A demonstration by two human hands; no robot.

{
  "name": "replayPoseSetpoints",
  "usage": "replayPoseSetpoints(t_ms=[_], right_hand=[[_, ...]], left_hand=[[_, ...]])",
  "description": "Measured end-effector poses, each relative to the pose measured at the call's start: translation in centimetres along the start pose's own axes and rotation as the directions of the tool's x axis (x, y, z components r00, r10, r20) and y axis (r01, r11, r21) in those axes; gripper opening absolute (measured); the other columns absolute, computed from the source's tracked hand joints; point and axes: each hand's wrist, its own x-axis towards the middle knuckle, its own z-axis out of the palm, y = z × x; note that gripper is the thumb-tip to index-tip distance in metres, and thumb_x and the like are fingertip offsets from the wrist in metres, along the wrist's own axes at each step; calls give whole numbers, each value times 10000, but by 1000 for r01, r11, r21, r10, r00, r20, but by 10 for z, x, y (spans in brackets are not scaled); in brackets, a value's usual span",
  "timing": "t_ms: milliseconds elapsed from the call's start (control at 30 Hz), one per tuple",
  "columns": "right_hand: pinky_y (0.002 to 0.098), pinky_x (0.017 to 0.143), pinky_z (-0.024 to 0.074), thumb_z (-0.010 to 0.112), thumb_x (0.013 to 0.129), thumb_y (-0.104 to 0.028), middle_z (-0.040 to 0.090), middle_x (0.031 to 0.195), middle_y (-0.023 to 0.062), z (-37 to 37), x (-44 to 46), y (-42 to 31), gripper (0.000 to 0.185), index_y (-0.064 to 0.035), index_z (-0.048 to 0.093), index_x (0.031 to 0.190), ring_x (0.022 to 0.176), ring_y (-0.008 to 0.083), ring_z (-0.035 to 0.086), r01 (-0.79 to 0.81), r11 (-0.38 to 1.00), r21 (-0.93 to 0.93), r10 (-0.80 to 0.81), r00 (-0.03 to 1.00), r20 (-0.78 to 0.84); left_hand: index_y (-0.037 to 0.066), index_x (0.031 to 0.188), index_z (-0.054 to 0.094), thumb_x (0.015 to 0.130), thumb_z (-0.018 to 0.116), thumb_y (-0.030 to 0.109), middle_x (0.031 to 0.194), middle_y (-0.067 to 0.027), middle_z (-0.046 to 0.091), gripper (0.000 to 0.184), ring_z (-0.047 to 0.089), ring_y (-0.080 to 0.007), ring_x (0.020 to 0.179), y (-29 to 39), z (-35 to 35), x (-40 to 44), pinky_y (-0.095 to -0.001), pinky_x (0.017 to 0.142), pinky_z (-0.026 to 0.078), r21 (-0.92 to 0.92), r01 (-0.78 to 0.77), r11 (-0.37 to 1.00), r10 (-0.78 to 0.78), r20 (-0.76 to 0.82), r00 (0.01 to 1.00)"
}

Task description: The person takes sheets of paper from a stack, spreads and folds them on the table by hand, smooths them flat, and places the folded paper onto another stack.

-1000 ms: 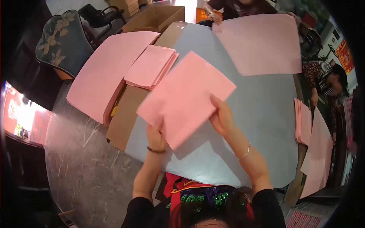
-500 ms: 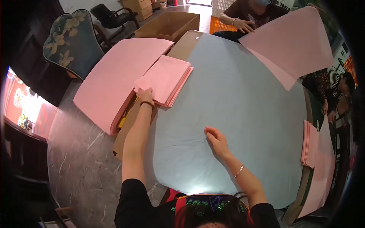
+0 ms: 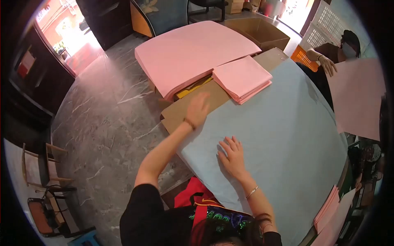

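While both hands are bared at the near left corner of the desk (image 3: 287,135), neither is seen to be closed on anything. The left grip (image 3: 198,110) is held over the cardboard strip (image 3: 174,114) by which the left edge is lined; it is blurred, but released, with the fingers loosely extended. Whether the cardboard is touched cannot be told. The right grip (image 3: 232,159) is likewise released, palm down, fingers spread over the blue-grey cloth (image 3: 262,164) nearer the near edge. A dark bracelet (image 3: 189,124) is worn on the left wrist, a pale bangle (image 3: 251,192) on the right.

The folded pink stack (image 3: 243,74) is set at the left edge, farther along from the left grip, borne partly on cardboard, partly on cloth. Just beside it, beyond that edge, a larger pink pile (image 3: 197,55) is laid, with a yellow strip (image 3: 193,88) exposed beneath.

Past the far left corner an open cardboard box (image 3: 262,35) is placed. At the far edge a large pink sheet (image 3: 359,98) is held up by a co-worker (image 3: 334,53). By the right edge, more folded pink sheets (image 3: 327,209) are seen.
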Motion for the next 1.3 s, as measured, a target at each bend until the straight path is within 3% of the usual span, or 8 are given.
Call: replayPoseSetpoints(t_ms=[33, 200, 467, 767, 833, 1000, 1167, 1300], right_hand=[[559, 1042, 285, 623, 827, -185, 498, 1310, 155, 1, -6, -6, 343, -95, 608, 1158, 1270, 395, 390, 21, 1000, 11, -21, 1000, 5], [586, 1044, 280, 631, 828, -207, 488, 1322, 138, 2, -49, -13, 334, -129, 614, 1152, 1308, 399, 352, -19, 997, 78, 28, 993, -115], [568, 1043, 313, 626, 839, -227, 496, 1315, 98, -12, -74, -48, 303, -152, 614, 1132, 1310, 358, 364, 5, 1000, -28, -7, 997, -72], [553, 1056, 292, 619, 854, -237, 496, 1310, 107, 19, -57, -67, 317, -142, 604, 1157, 1308, 361, 367, 124, 992, 28, -127, 983, 134], [551, 1056, 289, 620, 855, -235, 497, 1306, 111, 23, -42, -73, 323, -141, 601, 1163, 1306, 361, 367, 135, 991, 27, -137, 973, 184], [556, 1050, 292, 636, 839, -203, 480, 1326, 115, 37, 8, -76, 339, -135, 592, 1168, 1311, 368, 358, 188, 979, 80, -201, 954, 223], [552, 1056, 289, 638, 835, -201, 474, 1327, 121, 56, 80, -73, 347, -135, 586, 1171, 1309, 373, 356, 214, 973, 83, -228, 949, 218], [552, 1069, 275, 625, 847, -232, 460, 1336, 140, 84, 133, -56, 356, -137, 581, 1187, 1312, 383, 345, 223, 975, 6, -220, 955, 197]], left_hand=[[78, 1272, 523, 842, 587, 204, 1296, -226, 489, 452, 454, -376, 1206, 5, -14, -34, -435, 1021, 367, 183, -136, 974, 131, 40, 991], [146, 1322, 515, 853, 586, 364, 1450, -171, 368, 522, 260, -380, 1361, 24, -29, -134, -535, 1101, 164, 509, -195, 838, 20, 329, 944], [121, 1201, 607, 832, 622, 271, 1396, -154, 448, 399, 350, -322, 1326, 12, -23, -136, -467, 1099, 206, 326, -135, 936, 87, 157, 984], [57, 1104, 643, 816, 629, 122, 1137, -153, 630, 296, 601, -289, 1036, 4, -58, -124, -364, 886, 461, -145, -66, 987, 72, 39, 997], [32, 1086, 642, 828, 607, 99, 1003, -148, 670, 269, 652, -237, 876, 7, -80, -116, -320, 770, 500, -321, 251, 913, -205, 168, 964], [30, 1030, 665, 845, 560, 75, 878, -123, 678, 217, 653, -189, 787, -56, -112, -67, -302, 721, 502, -239, 262, 935, -271, -5, 963], [47, 974, 671, 829, 580, 119, 916, -140, 668, 186, 647, -262, 852, -133, -123, 7, -348, 772, 505, -15, 208, 978, -208, -94, 974], [48, 933, 655, 800, 648, 170, 904, -125, 621, 181, 601, -286, 879, -164, -131, 64, -372, 782, 489, 155, 21, 988, -41, 128, 991]])
